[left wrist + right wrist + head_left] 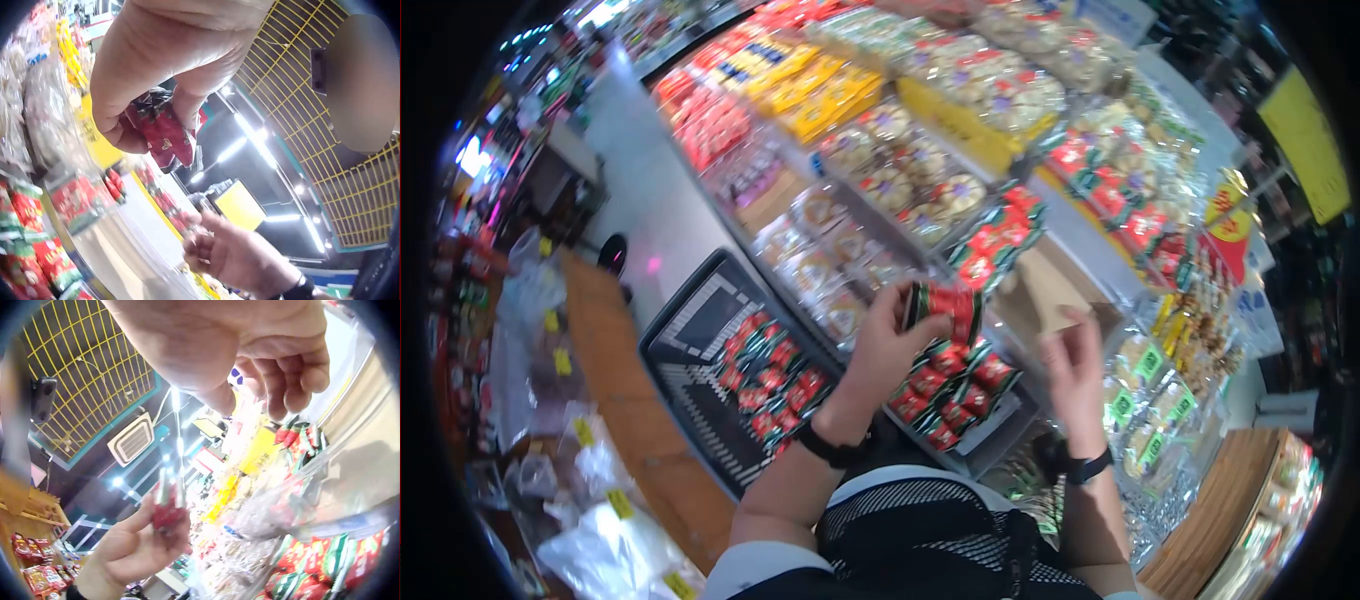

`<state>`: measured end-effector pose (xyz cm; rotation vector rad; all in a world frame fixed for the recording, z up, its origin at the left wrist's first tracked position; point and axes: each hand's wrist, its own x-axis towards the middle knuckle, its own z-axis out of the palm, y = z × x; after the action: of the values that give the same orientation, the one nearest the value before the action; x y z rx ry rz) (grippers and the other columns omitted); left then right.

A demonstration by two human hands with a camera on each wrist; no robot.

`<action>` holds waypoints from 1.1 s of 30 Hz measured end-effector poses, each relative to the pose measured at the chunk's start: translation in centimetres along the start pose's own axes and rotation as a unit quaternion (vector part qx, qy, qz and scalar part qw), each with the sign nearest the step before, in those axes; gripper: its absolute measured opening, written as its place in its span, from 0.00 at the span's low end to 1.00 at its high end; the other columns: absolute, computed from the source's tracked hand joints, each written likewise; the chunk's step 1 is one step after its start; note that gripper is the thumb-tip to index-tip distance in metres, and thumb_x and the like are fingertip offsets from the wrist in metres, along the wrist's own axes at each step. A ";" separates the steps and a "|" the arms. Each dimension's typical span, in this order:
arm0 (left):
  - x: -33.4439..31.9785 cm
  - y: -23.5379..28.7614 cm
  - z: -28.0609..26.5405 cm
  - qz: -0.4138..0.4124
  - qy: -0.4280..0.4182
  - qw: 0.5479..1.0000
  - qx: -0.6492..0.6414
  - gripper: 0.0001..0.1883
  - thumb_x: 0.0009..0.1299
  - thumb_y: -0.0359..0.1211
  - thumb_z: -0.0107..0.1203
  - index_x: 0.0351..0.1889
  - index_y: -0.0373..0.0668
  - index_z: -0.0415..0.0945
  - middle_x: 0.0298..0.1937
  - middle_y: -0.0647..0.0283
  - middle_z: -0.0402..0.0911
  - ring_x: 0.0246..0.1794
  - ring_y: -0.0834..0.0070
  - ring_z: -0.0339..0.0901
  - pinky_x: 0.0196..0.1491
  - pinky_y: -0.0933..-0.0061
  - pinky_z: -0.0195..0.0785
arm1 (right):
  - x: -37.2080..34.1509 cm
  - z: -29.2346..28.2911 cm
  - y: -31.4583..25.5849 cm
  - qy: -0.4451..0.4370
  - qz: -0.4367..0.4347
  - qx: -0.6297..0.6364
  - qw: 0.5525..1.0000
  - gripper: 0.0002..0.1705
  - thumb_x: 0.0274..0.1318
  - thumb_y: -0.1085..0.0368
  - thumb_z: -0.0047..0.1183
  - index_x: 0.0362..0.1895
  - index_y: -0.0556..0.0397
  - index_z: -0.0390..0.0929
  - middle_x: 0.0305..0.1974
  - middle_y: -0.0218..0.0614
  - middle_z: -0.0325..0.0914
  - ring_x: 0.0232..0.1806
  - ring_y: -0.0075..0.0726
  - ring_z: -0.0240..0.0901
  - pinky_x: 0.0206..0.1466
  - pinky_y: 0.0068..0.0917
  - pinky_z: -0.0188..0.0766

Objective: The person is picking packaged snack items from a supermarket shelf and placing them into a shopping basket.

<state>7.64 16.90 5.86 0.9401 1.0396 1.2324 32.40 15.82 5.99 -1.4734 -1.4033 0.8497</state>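
My left hand (882, 350) grips a small red packet (952, 308) with dark ends, pinched between thumb and fingers, over a grey bin of similar red-and-green packets (960, 395). Seen from the left wrist, the packet (165, 140) is crinkled and partly hidden by the fingers. My right hand (1075, 365) is held to the right of it, in front of a bin section with a bare cardboard bottom (1040, 285). Its fingers are loosely bent with nothing between them, as the right hand (275, 356) also shows in the right wrist view.
On the left stands a dark shopping basket (675, 385) with several red-and-green packets inside. Bagged snacks (900, 180) fill the sloping display ahead. A wooden ledge (625, 420) runs along the left, and a wooden-topped shelf (1215, 495) stands at the lower right.
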 end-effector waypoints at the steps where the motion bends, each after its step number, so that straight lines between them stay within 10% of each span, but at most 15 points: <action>1: 0.1 0.7 -1.5 0.027 0.033 0.999 -0.014 0.23 0.68 0.26 0.63 0.60 0.36 0.68 0.47 0.64 0.81 0.46 0.80 0.78 0.51 0.77 0.71 | 0.9 -0.5 1.6 0.028 -0.008 -0.027 0.999 0.16 0.66 0.66 0.57 0.55 0.54 0.71 0.26 0.22 0.62 0.27 0.17 0.57 0.30 0.19 0.58; 10: -2.1 -1.1 -21.3 0.117 0.359 0.922 0.085 0.16 0.66 0.25 0.64 0.51 0.37 0.75 0.42 0.63 0.82 0.41 0.80 0.78 0.47 0.77 0.72 | 2.1 0.5 7.2 0.032 0.028 -0.086 0.995 0.11 0.67 0.62 0.55 0.45 0.55 0.73 0.21 0.27 0.70 0.23 0.20 0.64 0.27 0.23 0.62; 15: -6.1 -12.1 -31.0 -0.087 0.375 0.817 0.430 0.25 0.59 0.23 0.69 0.53 0.30 0.72 0.43 0.59 0.83 0.41 0.76 0.80 0.45 0.74 0.73 | 2.0 0.6 6.1 0.001 0.045 -0.176 0.983 0.11 0.67 0.61 0.54 0.40 0.58 0.74 0.26 0.40 0.80 0.27 0.34 0.76 0.33 0.32 0.71; 22: -4.2 -11.9 -26.6 -0.314 0.377 0.774 0.400 0.35 0.52 0.33 0.75 0.57 0.33 0.72 0.47 0.49 0.83 0.49 0.61 0.82 0.50 0.62 0.75 | 1.8 0.8 7.2 0.006 0.035 -0.215 0.976 0.12 0.67 0.60 0.52 0.40 0.57 0.74 0.26 0.47 0.78 0.28 0.50 0.77 0.34 0.39 0.72; 26: -1.5 -20.0 -33.2 -0.254 0.308 0.862 0.311 0.39 0.53 0.33 0.75 0.63 0.34 0.70 0.49 0.45 0.83 0.51 0.58 0.82 0.51 0.63 0.75 | 1.7 0.9 6.7 0.006 0.046 -0.242 0.969 0.11 0.66 0.60 0.52 0.40 0.56 0.75 0.26 0.46 0.79 0.28 0.51 0.78 0.34 0.40 0.72; 30: -1.1 -23.8 -34.2 -0.229 0.254 0.805 0.485 0.49 0.51 0.33 0.79 0.69 0.30 0.62 0.56 0.49 0.80 0.54 0.61 0.81 0.52 0.64 0.78 | 1.7 1.0 6.2 0.013 0.035 -0.268 0.963 0.11 0.66 0.60 0.53 0.40 0.55 0.76 0.26 0.46 0.79 0.29 0.52 0.78 0.34 0.42 0.72; 33: -0.2 -24.7 -35.0 -0.230 0.283 0.880 0.305 0.47 0.54 0.32 0.76 0.70 0.31 0.61 0.60 0.44 0.76 0.56 0.59 0.79 0.54 0.63 0.76 | 1.7 1.0 5.8 0.018 0.030 -0.281 0.959 0.11 0.65 0.60 0.53 0.39 0.55 0.76 0.26 0.46 0.79 0.28 0.52 0.78 0.34 0.42 0.72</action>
<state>-19.36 14.19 -27.28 0.7217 2.0714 0.7810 33.78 18.00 0.44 -1.9501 -1.6616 0.4666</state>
